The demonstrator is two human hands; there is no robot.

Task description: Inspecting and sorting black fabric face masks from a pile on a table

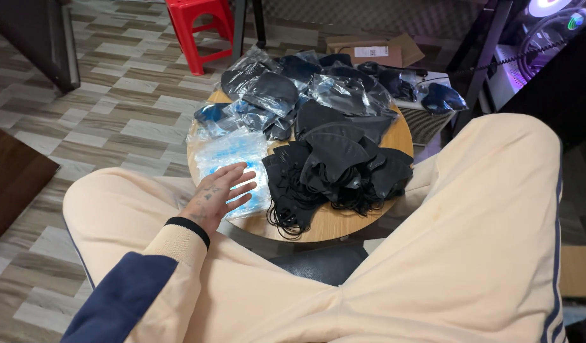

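Note:
My left hand [220, 194] reaches over the near left edge of a small round wooden table [344, 223], fingers spread and empty, resting on or just above a stack of clear plastic bags [233, 152]. To the right of it lies a heap of loose black face masks [334, 168] with dangling ear loops. Behind them is a pile of black masks sealed in clear bags [299, 86]. My right hand is out of view. My knees in cream trousers [471, 254] frame the table.
A red plastic stool [198, 25] stands on the tiled floor at the back left. A cardboard box [375, 51] sits behind the table. A lit computer case [547, 32] is at the far right, a dark cabinet [45, 38] at the far left.

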